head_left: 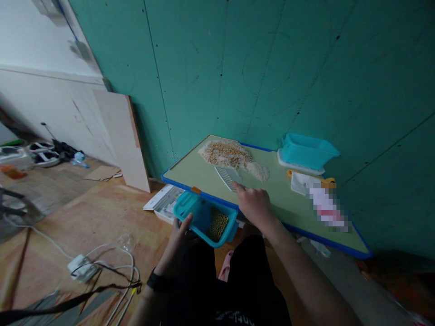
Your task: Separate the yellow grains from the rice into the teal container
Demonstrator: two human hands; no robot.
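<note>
My left hand grips the near left rim of a blue plastic container, tilted just below the table's front edge. Yellowish beans lie at the container's right end. In my right hand is a white slotted scoop, resting on or just above the tabletop; its handle is mostly hidden by my fingers. Beyond the scoop, a pile of beans mixed with white grains that look like rice spreads over the table. A smaller heap of white grains lies at its right.
The pale green table has a blue rim and meets the green wall. Another blue container sits on a white lid at the back right, near a partly blurred packet. Cables and a power strip lie on the floor at left.
</note>
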